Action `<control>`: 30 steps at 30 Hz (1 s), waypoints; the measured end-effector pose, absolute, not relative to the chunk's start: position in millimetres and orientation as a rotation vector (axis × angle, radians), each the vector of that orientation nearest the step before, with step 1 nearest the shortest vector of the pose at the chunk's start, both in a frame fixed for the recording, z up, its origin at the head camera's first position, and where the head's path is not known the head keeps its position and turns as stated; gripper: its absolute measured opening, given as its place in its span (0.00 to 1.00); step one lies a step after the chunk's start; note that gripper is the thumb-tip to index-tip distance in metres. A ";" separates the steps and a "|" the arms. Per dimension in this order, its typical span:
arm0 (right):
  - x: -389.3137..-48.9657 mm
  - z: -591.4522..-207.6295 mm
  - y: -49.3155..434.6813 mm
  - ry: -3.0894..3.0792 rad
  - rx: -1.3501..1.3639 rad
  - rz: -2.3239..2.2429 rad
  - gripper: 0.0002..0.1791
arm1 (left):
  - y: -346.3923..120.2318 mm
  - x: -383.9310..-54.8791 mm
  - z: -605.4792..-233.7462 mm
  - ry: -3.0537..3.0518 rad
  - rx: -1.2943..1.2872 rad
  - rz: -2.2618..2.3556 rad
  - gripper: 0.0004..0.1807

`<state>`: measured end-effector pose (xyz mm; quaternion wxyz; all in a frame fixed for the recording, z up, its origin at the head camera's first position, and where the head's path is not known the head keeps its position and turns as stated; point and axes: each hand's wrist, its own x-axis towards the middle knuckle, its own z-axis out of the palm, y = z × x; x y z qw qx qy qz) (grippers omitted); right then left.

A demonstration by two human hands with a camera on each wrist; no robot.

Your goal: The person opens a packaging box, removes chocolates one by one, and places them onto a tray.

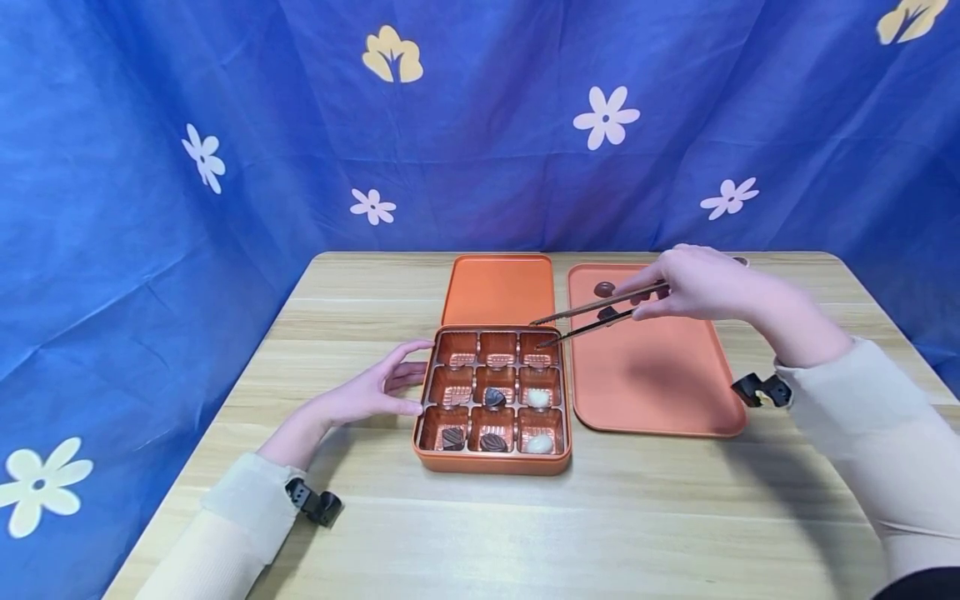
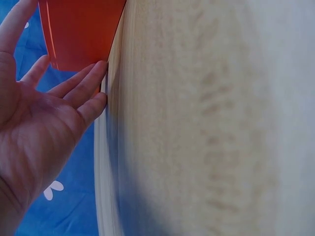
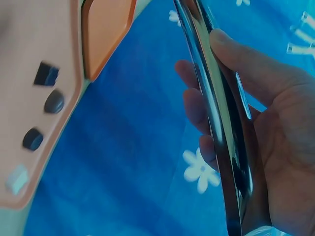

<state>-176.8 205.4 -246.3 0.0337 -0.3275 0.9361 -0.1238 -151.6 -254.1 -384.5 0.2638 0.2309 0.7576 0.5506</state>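
Note:
My right hand (image 1: 701, 283) grips long metal tongs (image 3: 224, 123), thumb on one side and fingers on the other. Their two tips are spread over the back right compartment of an orange box (image 1: 491, 465), with no chocolate visible between them. The box has nine compartments. Dark chocolates (image 1: 495, 397) lie in the centre, front left and front middle ones; white chocolates (image 1: 538, 398) lie in the middle right and front right ones. My left hand (image 1: 371, 390) is spread at the box's left side, thumb near the front and fingertips near the back corner, fingers fairly straight.
Right of the box lies a pink tray (image 1: 660, 408) with several chocolates near its back edge, among them a dark round chocolate (image 3: 54, 101) and a white chocolate (image 3: 17, 180). The orange lid (image 1: 501, 287) is behind the box. A blue curtain (image 1: 480, 125) hangs beyond the table.

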 end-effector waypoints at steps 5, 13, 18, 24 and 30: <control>-174.9 -243.6 183.8 2.797 -1.139 -0.337 0.19 | -252.7 -152.9 -384.6 2.055 0.616 1.477 0.52; -174.8 -246.6 153.8 2.664 -1.337 -0.290 0.17 | -253.7 -153.3 -385.2 2.060 0.617 1.477 0.52; -173.8 -247.1 135.4 2.630 -1.340 -0.220 0.16 | -253.7 -153.1 -384.9 2.065 0.618 1.476 0.52; -173.6 -246.7 115.5 2.594 -1.341 -0.127 0.16 | -253.5 -152.2 -384.6 2.055 0.611 1.484 0.52; -176.7 -249.3 101.2 2.600 -1.320 -0.029 0.14 | -252.7 -152.3 -385.0 2.047 0.626 1.489 0.51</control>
